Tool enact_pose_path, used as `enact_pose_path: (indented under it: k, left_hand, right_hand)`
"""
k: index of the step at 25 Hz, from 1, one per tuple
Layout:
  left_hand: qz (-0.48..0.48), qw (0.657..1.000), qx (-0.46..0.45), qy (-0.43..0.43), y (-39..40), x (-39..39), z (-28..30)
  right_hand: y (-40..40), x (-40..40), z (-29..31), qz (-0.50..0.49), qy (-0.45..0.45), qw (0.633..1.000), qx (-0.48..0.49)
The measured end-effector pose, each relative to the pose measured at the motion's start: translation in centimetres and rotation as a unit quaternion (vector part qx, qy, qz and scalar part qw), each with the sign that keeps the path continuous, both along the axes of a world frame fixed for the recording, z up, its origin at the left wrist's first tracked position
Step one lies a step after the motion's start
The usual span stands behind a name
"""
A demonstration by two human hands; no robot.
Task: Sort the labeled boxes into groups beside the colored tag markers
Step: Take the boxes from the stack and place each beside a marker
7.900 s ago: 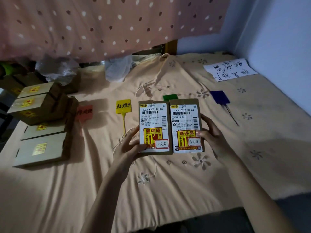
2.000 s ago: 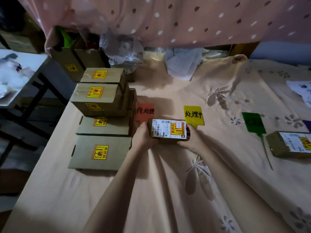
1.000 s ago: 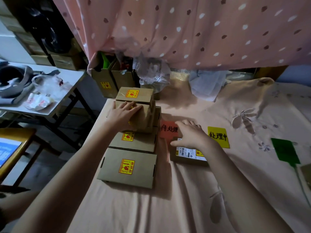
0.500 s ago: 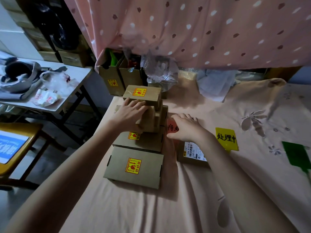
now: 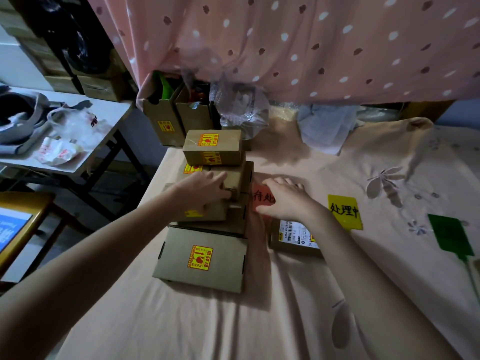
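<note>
Brown cardboard is gripped by the left hand point(image 5: 207, 192) at the stack of boxes point(image 5: 213, 178). The labeled box point(image 5: 293, 236), carried a moment earlier, is now laid below the red tag point(image 5: 261, 200), which is covered by the flat, spread right hand point(image 5: 283, 197). One box seems sorted.

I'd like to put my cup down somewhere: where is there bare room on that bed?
Bare cloth lies near the camera, below the flat box and between the two arms. More lies behind the yellow tag, toward the curtain. It is crowded around the box stack, where both hands work beside the red tag.
</note>
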State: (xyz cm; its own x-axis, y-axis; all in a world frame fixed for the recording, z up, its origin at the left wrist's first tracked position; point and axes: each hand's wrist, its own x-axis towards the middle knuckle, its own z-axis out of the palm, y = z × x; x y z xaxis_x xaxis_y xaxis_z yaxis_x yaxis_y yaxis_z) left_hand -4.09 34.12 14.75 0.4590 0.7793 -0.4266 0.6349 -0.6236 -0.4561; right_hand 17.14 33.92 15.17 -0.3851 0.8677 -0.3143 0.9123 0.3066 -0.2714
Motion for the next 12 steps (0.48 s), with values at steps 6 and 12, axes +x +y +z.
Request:
enact_pose_path:
  k: [6, 12]
  left_hand:
    - [0.014, 0.996, -0.043, -0.083, -1.5, -0.6, 1.2]
    - [0.195, 0.769, -0.159, -0.587, -3.8, -4.1, 4.9]
  right_hand:
    - [-0.2, 0.0, -0.7, -0.005, 0.007, 1.000, -0.011]
    - [-0.6, -1.0, -0.1, 0.038, 0.272, 0.950, -0.145]
